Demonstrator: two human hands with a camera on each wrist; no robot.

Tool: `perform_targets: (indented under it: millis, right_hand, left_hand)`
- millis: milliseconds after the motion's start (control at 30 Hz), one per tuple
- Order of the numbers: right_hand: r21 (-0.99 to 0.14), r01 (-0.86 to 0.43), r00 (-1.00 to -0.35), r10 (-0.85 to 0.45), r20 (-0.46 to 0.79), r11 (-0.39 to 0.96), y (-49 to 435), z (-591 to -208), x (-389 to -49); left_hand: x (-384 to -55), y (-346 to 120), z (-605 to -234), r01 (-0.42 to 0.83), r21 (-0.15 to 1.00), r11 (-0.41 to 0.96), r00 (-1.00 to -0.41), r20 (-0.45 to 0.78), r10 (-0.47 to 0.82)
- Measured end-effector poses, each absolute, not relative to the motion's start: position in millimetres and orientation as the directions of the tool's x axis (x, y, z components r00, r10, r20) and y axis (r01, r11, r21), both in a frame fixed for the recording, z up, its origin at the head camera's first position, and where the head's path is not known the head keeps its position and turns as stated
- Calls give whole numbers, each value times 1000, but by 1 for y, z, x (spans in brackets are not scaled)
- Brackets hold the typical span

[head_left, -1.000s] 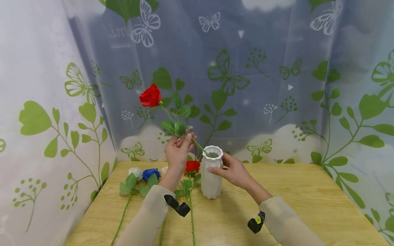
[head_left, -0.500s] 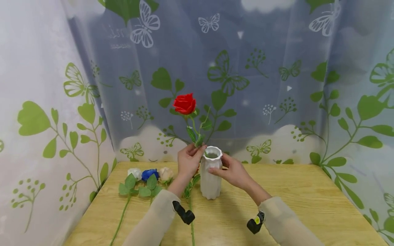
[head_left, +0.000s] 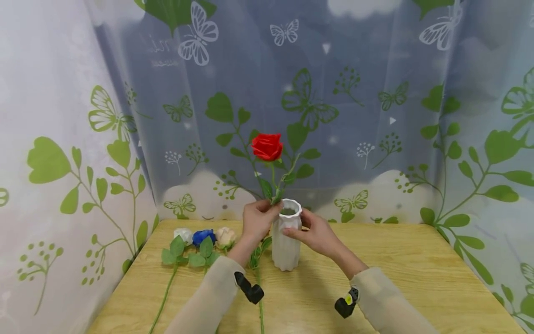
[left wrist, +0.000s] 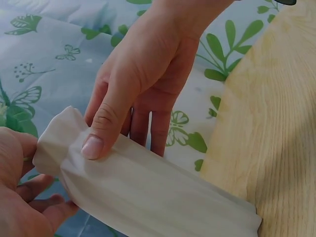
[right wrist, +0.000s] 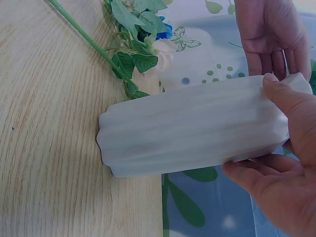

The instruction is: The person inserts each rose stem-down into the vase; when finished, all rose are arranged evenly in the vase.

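Observation:
A white ribbed vase [head_left: 285, 250] stands upright on the table. My right hand [head_left: 319, 232] grips its upper right side, thumb in front; in the right wrist view the fingers curl round the far side of the vase [right wrist: 192, 131]. My left hand [head_left: 259, 225] is at the left of the rim and pinches a red rose [head_left: 267, 147] low on its leafy stem. The bloom is above the hand, nearly upright. The stem's lower end is hidden, with a bit of green inside the vase mouth. In the left wrist view the left fingers [left wrist: 49, 210] touch the vase's neck.
Left of the vase lie a white rose [head_left: 183, 235], a blue rose [head_left: 204, 237] and a cream rose [head_left: 225, 237]. Another green stem [head_left: 259, 287] lies beside the vase, its bloom hidden behind my left hand. A patterned curtain [head_left: 359, 153] surrounds the wooden table [head_left: 396, 260].
My left hand has moved right and down to the vase rim. The red rose has swung right from a left lean to nearly upright. The right hand and vase have stayed in place.

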State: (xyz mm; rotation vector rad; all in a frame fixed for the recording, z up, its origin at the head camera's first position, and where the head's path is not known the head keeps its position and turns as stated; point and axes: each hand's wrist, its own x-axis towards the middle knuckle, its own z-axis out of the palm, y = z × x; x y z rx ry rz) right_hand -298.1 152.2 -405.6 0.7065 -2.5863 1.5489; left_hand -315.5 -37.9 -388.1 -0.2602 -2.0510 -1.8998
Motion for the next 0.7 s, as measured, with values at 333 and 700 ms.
perform_targets:
  millis: [333, 700]
  right_hand:
    - [-841, -385, -900, -358, 250, 380, 153, -406, -297]
    - [-843, -386, -897, -364, 249, 375, 154, -408, -298]
  left_hand:
    - [-313, -42, -386, 300, 940, 164, -953, 303, 7]
    - [-313, -50, -388, 271, 950, 153, -958, 251, 136]
